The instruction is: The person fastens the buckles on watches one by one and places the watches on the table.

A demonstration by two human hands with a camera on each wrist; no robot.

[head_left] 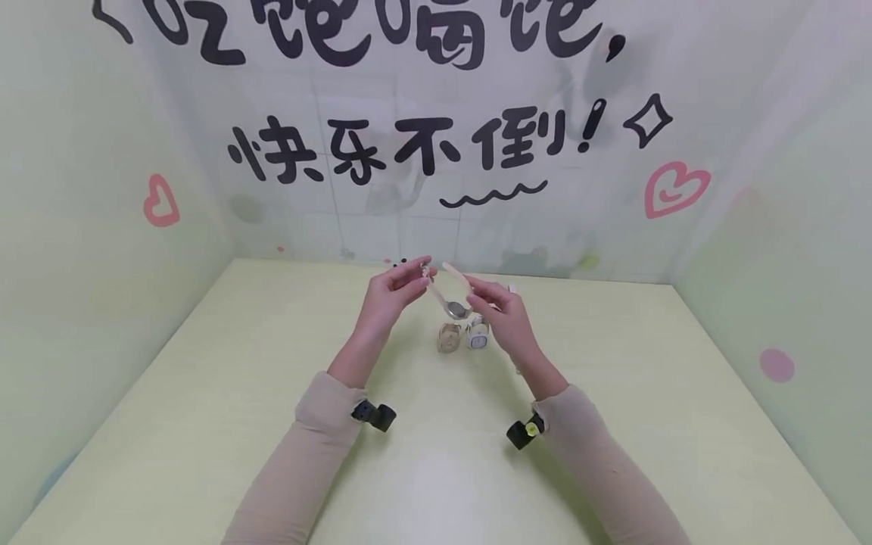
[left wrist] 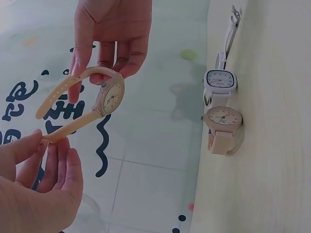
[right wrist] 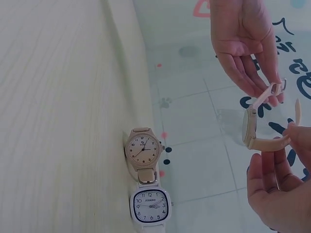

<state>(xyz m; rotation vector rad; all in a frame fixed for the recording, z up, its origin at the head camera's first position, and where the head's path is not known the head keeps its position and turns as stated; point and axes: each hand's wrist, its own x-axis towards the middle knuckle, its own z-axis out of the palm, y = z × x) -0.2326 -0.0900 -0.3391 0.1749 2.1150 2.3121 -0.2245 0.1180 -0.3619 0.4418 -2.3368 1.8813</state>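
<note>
Both hands hold up an unbuckled wristwatch (left wrist: pixel 112 98) with a pale peach strap and a round face. The left hand (head_left: pixel 391 291) pinches the buckle end of the strap between thumb and fingers. On the other strap piece, thumb and fingers of the right hand (head_left: pixel 500 314) grip partway along, and its free tip sticks out. In the head view the case hangs lowest, between the hands. Below it on the table stand a beige round watch (right wrist: pixel 143 149) and a white square-faced watch (right wrist: pixel 150 205), side by side, with their straps closed in loops.
The pale table (head_left: pixel 422 469) meets a back wall (head_left: pixel 381 235) with black lettering and pink hearts. Side walls rise at left and right. A further white strap with a buckle (left wrist: pixel 233 29) lies behind the square watch. Each sleeve cuff carries a small black camera (head_left: pixel 375 415).
</note>
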